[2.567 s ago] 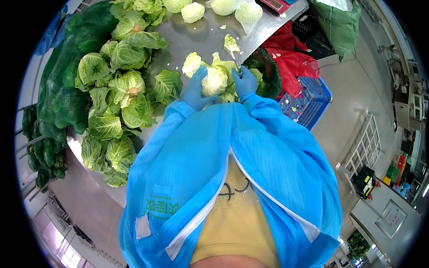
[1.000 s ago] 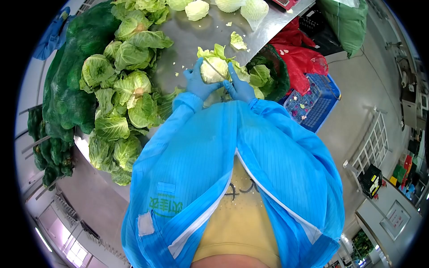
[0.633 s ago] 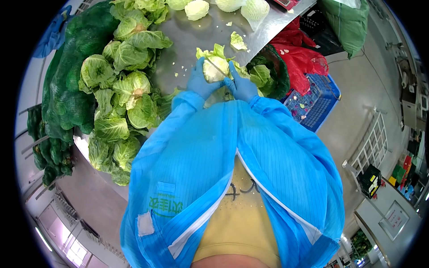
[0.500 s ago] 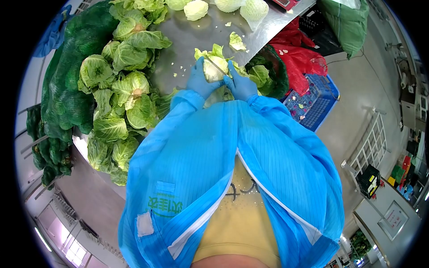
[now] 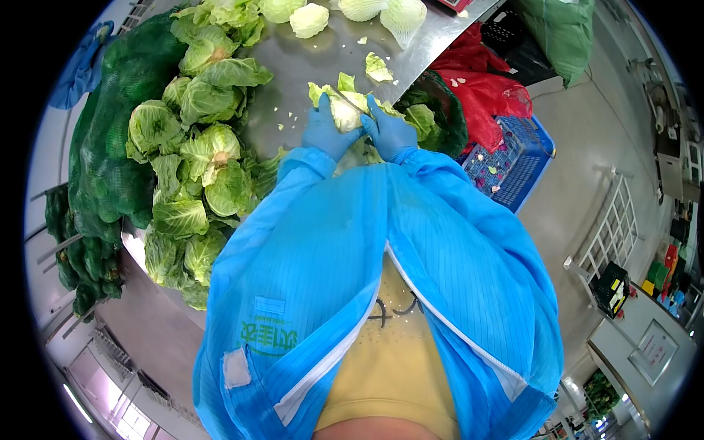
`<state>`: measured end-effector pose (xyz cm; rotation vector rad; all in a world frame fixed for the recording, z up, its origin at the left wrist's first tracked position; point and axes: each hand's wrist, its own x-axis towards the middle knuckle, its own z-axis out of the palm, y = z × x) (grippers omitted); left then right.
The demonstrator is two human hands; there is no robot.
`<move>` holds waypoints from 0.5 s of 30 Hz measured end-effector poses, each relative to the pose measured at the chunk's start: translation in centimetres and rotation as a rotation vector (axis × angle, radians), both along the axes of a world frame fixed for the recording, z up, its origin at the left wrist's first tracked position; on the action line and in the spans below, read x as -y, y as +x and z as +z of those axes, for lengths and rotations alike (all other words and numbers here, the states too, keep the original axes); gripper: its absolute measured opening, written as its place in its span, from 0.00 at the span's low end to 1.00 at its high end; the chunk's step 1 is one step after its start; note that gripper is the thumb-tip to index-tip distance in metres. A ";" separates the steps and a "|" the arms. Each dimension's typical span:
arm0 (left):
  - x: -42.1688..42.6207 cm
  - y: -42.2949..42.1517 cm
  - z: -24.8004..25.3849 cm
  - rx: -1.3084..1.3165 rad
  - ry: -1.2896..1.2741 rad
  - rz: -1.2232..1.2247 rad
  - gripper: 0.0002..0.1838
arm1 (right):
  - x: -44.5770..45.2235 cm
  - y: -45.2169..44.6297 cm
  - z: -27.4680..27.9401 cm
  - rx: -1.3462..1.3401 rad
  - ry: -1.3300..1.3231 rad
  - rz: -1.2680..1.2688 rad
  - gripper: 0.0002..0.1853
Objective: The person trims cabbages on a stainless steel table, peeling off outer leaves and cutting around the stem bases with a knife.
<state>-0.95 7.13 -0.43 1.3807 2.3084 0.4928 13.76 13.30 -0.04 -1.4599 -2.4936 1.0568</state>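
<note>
A pale green cabbage (image 5: 345, 115) is between my blue-gloved hands above the metal table. My left hand (image 5: 326, 133) is closed around its left side. In my right hand (image 5: 391, 133) is a knife (image 5: 352, 103), its thin blade slanting across the top of the cabbage. The knife's handle is hidden by the glove. Loose outer leaves stick up behind the cabbage, and a torn leaf (image 5: 378, 67) rests farther back on the table.
Untrimmed cabbages (image 5: 220, 147) are piled on the left beside green net sacks (image 5: 121, 125). Trimmed cabbages (image 5: 309, 20) stand at the back. On the right are a green net bag (image 5: 451, 125) with leaves, red netting (image 5: 477, 88) and a blue crate (image 5: 524, 165).
The view has shifted slightly, so the table things sit a little farther left and higher. My right hand has turned a little, its fingers pointing more upward. Both hands stay at the cabbage.
</note>
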 end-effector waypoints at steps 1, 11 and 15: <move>0.0 0.1 0.5 0.007 -0.017 0.005 0.61 | 0.0 0.0 0.2 0.019 -0.021 -0.021 0.31; 1.1 -0.3 -0.6 0.086 0.136 0.000 0.60 | -0.5 -0.3 -2.7 -0.375 -0.173 -0.361 0.31; 1.7 -0.6 -0.9 0.145 0.179 -0.016 0.58 | -1.4 -1.1 -4.6 -0.366 -0.088 -0.350 0.27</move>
